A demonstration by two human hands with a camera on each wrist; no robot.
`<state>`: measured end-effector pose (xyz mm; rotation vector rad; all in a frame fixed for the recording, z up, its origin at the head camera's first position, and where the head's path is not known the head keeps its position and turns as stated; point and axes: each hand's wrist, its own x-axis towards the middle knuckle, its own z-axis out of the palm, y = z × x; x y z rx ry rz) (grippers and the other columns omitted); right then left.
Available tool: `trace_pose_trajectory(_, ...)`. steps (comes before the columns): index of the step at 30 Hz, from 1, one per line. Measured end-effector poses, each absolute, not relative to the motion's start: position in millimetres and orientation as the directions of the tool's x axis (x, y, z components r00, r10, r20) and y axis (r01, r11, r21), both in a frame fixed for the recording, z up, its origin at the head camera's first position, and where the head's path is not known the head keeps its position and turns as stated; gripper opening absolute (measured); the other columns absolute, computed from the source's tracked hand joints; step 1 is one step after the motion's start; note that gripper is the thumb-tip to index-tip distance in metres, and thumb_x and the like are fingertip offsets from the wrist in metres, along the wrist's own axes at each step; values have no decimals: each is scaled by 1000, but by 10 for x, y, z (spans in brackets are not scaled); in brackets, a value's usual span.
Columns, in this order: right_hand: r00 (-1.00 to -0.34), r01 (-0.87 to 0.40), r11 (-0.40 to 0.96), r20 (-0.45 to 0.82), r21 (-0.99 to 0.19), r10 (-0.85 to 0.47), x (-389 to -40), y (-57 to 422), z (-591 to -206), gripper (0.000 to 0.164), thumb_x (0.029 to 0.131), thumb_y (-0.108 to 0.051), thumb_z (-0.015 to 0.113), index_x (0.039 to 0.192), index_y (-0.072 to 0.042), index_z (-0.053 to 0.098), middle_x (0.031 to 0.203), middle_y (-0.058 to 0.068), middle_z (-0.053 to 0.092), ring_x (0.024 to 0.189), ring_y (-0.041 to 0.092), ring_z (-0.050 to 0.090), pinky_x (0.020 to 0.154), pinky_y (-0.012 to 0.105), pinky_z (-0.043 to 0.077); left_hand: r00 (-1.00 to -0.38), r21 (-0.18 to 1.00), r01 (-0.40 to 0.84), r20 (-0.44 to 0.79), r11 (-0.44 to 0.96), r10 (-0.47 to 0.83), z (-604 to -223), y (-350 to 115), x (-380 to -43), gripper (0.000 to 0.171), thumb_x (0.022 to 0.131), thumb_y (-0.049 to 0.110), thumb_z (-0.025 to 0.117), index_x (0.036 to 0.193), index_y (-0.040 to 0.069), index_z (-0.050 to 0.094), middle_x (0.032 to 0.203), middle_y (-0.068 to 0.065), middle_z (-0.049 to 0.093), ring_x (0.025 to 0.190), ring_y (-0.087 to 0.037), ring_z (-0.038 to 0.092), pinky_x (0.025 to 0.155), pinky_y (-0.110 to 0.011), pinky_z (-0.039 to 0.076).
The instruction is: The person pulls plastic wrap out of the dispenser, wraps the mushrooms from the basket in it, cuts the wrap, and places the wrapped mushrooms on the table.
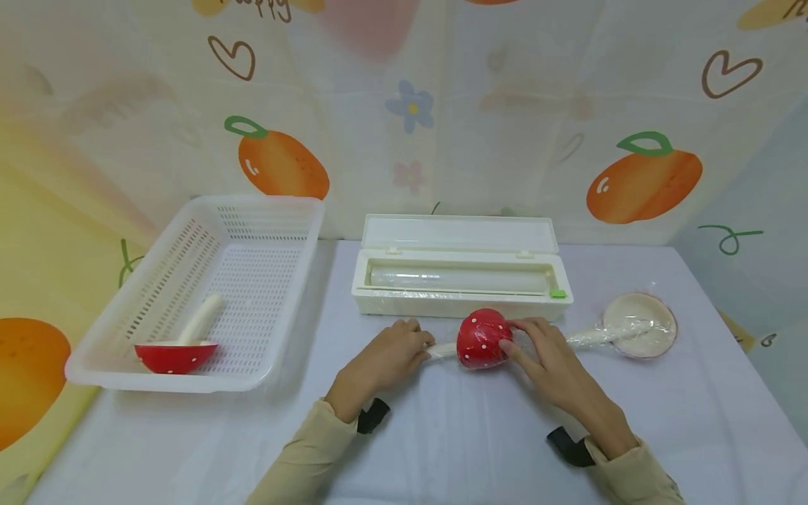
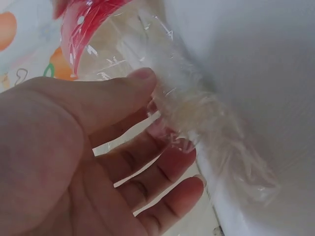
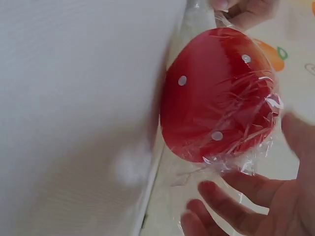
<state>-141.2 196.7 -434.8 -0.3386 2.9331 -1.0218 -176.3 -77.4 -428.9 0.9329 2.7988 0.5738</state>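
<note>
A ladle with a red, white-dotted bowl (image 1: 482,338) and a pale handle (image 1: 444,350) lies on the table, wrapped in clear cling film (image 2: 216,128). My left hand (image 1: 389,359) pinches the wrapped handle between thumb and fingertips. At the bowl's other side is my right hand (image 1: 554,361), fingers spread and loosely bent, with thumb and index finger right at the film-covered rim. In the right wrist view the red bowl (image 3: 219,98) shows its rounded back under wrinkled film. Farther right lies a second ladle (image 1: 639,326), also film-wrapped, its cream inside facing up.
Behind the hands stands a white cling film box (image 1: 463,305), lid raised, with a roll of film (image 1: 461,277) inside and a green slider at its right. To the left, a white perforated basket (image 1: 271,330) holds another red ladle (image 1: 177,358). A patterned curtain hangs behind.
</note>
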Motion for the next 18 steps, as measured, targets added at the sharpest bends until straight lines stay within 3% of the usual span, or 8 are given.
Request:
trace_pose_trajectory(5, -972, -232, 785, 120, -574, -200, -1431, 1993, -4314, 50, 101, -30, 56, 139, 3, 51, 129, 21, 55, 120, 38, 51, 99, 60, 45, -792, 379, 560, -15, 736, 610, -4243, -784, -1765, 24, 91, 12, 70, 115, 6, 71, 100, -7, 67, 90, -25, 59, 79, -37, 49)
trace_pose_trajectory(13, -979, -205, 793, 115, -573, -170, -1412, 2031, -4227, 58, 98, -36, 60, 143, -2, 47, 133, 20, 51, 123, 39, 46, 98, 62, 43, -776, 344, 600, 30, 722, 631, -4171, -797, -1757, 23, 92, 14, 70, 112, 3, 68, 90, -7, 67, 85, -24, 61, 77, -37, 52)
trace_pose_trajectory(18, -968, -205, 783, 239, -588, -73, -1429, 2055, -4164, 57, 92, -25, 69, 139, 1, 48, 135, 25, 46, 125, 42, 41, 96, 64, 40, -771, 327, 615, 60, 717, 634, -4105, -794, -1737, 30, 93, 17, 69, 119, 2, 67, 103, -9, 69, 98, -27, 65, 89, -40, 53)
